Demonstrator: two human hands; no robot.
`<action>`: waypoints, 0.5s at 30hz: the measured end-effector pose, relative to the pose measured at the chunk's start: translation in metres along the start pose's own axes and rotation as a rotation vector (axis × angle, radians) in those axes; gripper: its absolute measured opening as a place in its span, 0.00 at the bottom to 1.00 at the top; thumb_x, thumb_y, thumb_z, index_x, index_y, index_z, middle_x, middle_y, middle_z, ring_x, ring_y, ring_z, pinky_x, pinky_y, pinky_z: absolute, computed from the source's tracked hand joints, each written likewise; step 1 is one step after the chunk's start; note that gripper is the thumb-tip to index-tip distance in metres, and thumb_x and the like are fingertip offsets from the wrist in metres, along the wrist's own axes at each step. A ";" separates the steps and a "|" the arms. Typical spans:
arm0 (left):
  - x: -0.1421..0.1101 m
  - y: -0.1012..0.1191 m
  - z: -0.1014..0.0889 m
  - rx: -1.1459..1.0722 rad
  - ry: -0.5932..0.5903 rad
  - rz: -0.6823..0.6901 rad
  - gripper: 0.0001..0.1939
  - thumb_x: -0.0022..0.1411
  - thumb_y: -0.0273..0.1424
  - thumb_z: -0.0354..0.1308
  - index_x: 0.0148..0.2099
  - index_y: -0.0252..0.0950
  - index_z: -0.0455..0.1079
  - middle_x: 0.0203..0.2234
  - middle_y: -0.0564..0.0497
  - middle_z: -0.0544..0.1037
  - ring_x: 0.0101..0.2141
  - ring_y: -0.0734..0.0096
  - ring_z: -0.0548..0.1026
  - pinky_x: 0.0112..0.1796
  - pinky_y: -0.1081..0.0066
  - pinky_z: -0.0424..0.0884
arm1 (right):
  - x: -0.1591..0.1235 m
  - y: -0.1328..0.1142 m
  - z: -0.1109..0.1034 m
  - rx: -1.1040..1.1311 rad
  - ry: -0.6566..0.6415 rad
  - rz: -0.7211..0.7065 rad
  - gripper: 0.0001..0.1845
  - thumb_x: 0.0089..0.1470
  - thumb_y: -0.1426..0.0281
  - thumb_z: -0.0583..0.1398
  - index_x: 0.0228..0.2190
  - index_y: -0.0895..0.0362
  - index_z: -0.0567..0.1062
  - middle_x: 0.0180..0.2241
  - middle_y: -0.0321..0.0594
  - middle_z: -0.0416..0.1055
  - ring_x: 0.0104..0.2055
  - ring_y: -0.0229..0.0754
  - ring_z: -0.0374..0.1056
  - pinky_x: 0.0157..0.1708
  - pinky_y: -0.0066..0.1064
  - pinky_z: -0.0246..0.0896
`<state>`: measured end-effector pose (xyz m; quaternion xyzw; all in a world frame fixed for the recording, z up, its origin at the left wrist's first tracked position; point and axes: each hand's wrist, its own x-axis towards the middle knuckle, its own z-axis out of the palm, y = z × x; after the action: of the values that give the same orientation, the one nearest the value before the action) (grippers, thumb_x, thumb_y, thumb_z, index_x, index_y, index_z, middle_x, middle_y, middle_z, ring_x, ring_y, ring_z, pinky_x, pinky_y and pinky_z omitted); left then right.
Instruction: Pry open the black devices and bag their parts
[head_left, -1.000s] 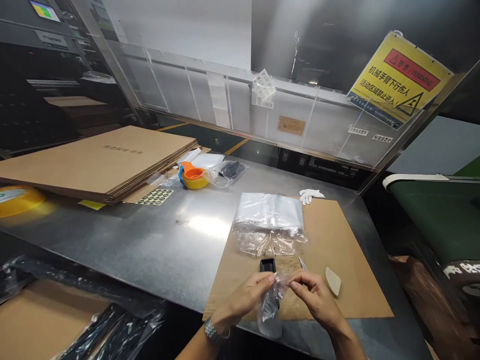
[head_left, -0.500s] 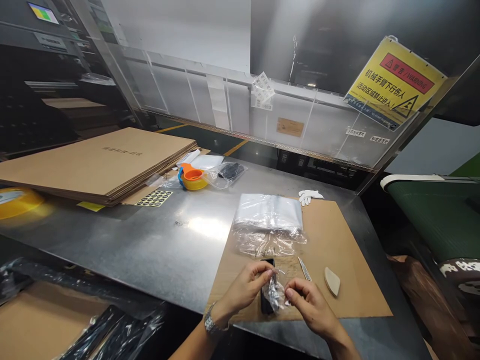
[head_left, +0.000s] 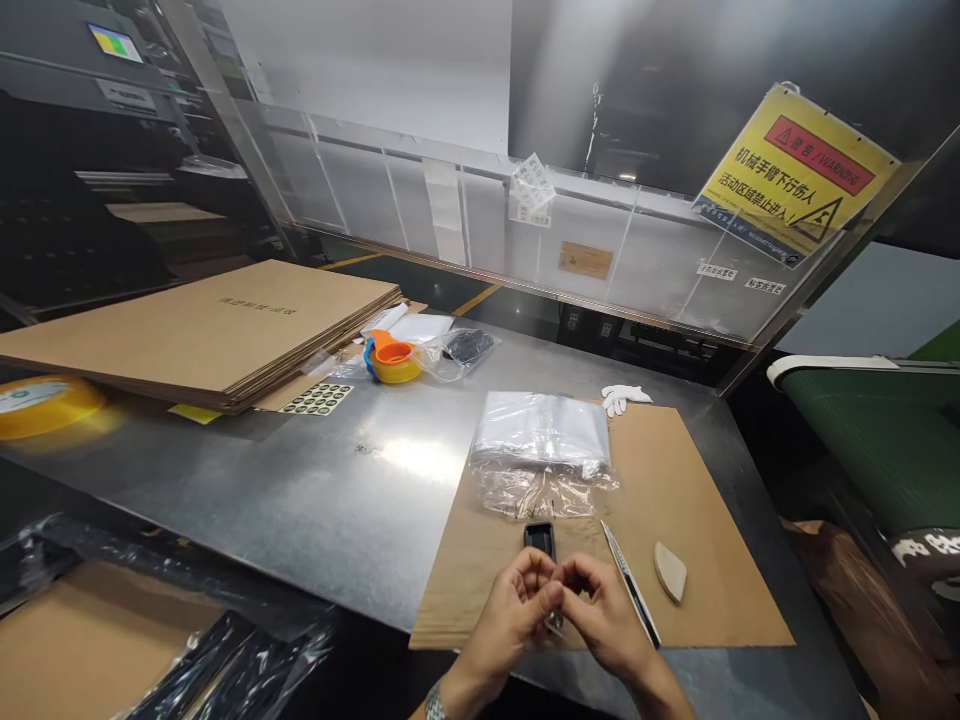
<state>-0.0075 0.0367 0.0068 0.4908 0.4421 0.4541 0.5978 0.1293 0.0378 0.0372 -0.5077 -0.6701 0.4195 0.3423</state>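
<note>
My left hand [head_left: 517, 605] and my right hand [head_left: 598, 610] meet at the front of a cardboard sheet [head_left: 720, 590], fingertips pinched together. Between them is a small clear plastic bag [head_left: 556, 627], mostly hidden by the fingers; just a crumpled bit shows below. Behind the hands lies a black open-topped case [head_left: 538, 537], its near part covered by them. A utility knife [head_left: 631, 585] rests right of my right hand, with a beige wedge-shaped block [head_left: 670, 573] farther right. Beyond the case is a pile of clear plastic bags [head_left: 544, 430].
A white glove [head_left: 625, 398] lies at the cardboard's far edge. Leftward on the metal table [head_left: 322, 510] are a tape roll in an orange holder [head_left: 394, 358], a sticker sheet [head_left: 318, 398], a cardboard stack [head_left: 225, 320] and yellow tape [head_left: 79, 408]. A green conveyor [head_left: 877, 430] stands right.
My hands have come together and slightly nearer to me, covering most of the plastic bag. More of the black case's far end and of the knife now shows. The view has shifted slightly.
</note>
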 end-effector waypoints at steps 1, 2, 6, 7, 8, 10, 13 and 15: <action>0.002 -0.003 -0.002 0.017 0.050 -0.002 0.19 0.55 0.48 0.54 0.30 0.35 0.61 0.18 0.56 0.64 0.18 0.77 0.62 0.17 0.76 0.60 | 0.001 0.001 0.000 -0.019 0.018 -0.005 0.10 0.54 0.66 0.57 0.25 0.58 0.69 0.23 0.35 0.67 0.27 0.35 0.61 0.27 0.24 0.56; 0.003 -0.005 -0.004 0.039 0.111 0.004 0.18 0.57 0.46 0.52 0.29 0.35 0.61 0.18 0.57 0.63 0.17 0.77 0.61 0.18 0.75 0.60 | 0.001 0.001 -0.001 -0.043 0.042 -0.011 0.09 0.54 0.67 0.55 0.25 0.58 0.69 0.24 0.35 0.67 0.27 0.35 0.61 0.27 0.25 0.56; 0.000 -0.014 -0.011 0.163 0.356 0.092 0.11 0.56 0.38 0.55 0.35 0.35 0.65 0.28 0.50 0.69 0.30 0.67 0.68 0.32 0.67 0.66 | 0.001 -0.002 0.002 -0.185 0.107 -0.085 0.08 0.56 0.72 0.52 0.27 0.58 0.68 0.26 0.37 0.66 0.30 0.38 0.61 0.30 0.27 0.54; -0.002 -0.015 -0.012 0.223 0.408 0.157 0.12 0.55 0.36 0.57 0.40 0.35 0.66 0.34 0.47 0.71 0.36 0.63 0.69 0.38 0.64 0.65 | 0.001 -0.004 0.004 -0.223 0.098 -0.117 0.08 0.55 0.73 0.52 0.27 0.57 0.68 0.27 0.38 0.65 0.31 0.39 0.60 0.31 0.28 0.53; -0.004 -0.016 -0.012 0.314 0.450 0.256 0.15 0.55 0.32 0.58 0.45 0.35 0.65 0.40 0.45 0.70 0.42 0.60 0.67 0.43 0.61 0.63 | 0.001 -0.005 0.007 -0.260 0.079 -0.151 0.09 0.55 0.75 0.51 0.26 0.57 0.68 0.27 0.38 0.65 0.32 0.40 0.60 0.32 0.29 0.52; -0.007 -0.014 -0.014 0.575 0.439 0.514 0.21 0.57 0.26 0.54 0.53 0.39 0.62 0.46 0.44 0.68 0.47 0.60 0.65 0.47 0.59 0.59 | 0.001 -0.008 0.013 -0.325 0.031 -0.213 0.09 0.52 0.77 0.51 0.25 0.56 0.69 0.28 0.38 0.64 0.33 0.41 0.59 0.32 0.30 0.51; -0.006 -0.010 -0.022 0.910 0.229 0.732 0.23 0.60 0.20 0.47 0.56 0.43 0.61 0.37 0.49 0.73 0.40 0.66 0.70 0.43 0.62 0.60 | 0.002 -0.009 0.018 -0.397 -0.001 -0.255 0.09 0.49 0.79 0.52 0.24 0.56 0.69 0.27 0.38 0.64 0.32 0.40 0.57 0.32 0.30 0.50; -0.004 -0.008 -0.029 0.971 0.182 0.685 0.23 0.61 0.21 0.46 0.57 0.42 0.60 0.31 0.52 0.74 0.34 0.69 0.71 0.40 0.63 0.62 | 0.002 -0.009 0.017 -0.426 0.003 -0.254 0.10 0.46 0.81 0.52 0.24 0.56 0.69 0.26 0.37 0.63 0.31 0.40 0.57 0.32 0.30 0.50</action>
<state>-0.0360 0.0376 -0.0046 0.7814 0.4650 0.4074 0.0847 0.1104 0.0354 0.0387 -0.4806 -0.8014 0.2215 0.2788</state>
